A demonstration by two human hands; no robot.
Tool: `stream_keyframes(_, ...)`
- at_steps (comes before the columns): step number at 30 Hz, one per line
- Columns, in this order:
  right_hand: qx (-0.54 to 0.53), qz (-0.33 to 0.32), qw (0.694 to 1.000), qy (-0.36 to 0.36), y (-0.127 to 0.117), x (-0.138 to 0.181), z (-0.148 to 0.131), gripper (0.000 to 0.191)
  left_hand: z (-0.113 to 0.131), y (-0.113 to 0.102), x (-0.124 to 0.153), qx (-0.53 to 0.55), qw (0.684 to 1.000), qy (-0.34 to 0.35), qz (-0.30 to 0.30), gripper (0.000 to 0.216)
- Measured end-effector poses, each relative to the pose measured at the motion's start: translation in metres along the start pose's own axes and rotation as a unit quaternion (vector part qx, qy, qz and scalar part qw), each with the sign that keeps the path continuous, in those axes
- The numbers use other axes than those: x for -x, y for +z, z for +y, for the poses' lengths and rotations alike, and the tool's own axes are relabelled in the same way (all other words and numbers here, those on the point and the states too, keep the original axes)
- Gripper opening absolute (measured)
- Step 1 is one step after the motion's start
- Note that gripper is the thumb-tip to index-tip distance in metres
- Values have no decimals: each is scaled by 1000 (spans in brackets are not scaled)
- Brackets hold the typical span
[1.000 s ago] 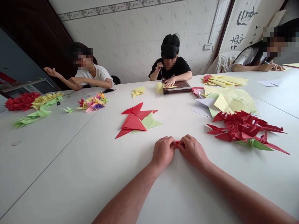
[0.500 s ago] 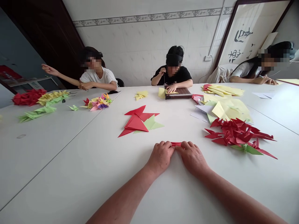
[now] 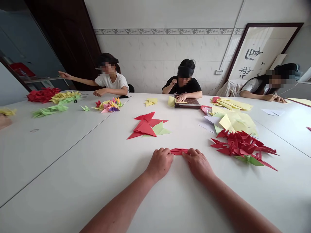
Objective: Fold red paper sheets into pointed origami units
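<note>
A narrow folded piece of red paper [image 3: 179,151] lies on the white table [image 3: 97,181] between my hands. My left hand [image 3: 160,163] grips its left end with curled fingers, and my right hand [image 3: 198,163] pinches the right end. Both ends of the paper are hidden under my fingers. Beyond my hands rests a small stack of folded red triangles [image 3: 145,127], with a light green folded piece [image 3: 160,129] partly beneath it. To the right is a pile of red folded paper cranes [image 3: 239,144], with a green one [image 3: 250,160] at its near edge.
Yellow and white paper sheets [image 3: 239,121] lie behind the red pile. Across the table one person works at a paper trimmer [image 3: 190,103]; others sit left and right. Multicoloured cranes [image 3: 109,105], green ones [image 3: 50,110] and a red heap [image 3: 43,94] are at left.
My left hand has slid left along the red paper, uncovering more of its middle. The view has tilted up slightly. A hand with yellow paper now shows at the far left edge.
</note>
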State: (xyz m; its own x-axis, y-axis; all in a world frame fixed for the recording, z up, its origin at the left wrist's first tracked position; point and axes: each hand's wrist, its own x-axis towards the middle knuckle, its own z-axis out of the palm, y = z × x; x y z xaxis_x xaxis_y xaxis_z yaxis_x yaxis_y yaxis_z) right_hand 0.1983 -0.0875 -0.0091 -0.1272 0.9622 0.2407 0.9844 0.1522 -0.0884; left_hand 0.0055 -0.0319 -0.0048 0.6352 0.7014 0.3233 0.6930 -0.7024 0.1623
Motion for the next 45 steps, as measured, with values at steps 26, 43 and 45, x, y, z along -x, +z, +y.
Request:
stream_keyframes(26,7,46,989,-142,-2,-25,17,27,3,4,-71,239,951,-150,-128,11)
stream_keyframes(43,-68,35,972,-221,16,-88,15,26,-62,4,-88,333,925,-105,-150,13)
stream_keyframes(45,-58,47,971,-225,19,-88,15,29,-63,3,-89,351,919,-99,-150,12)
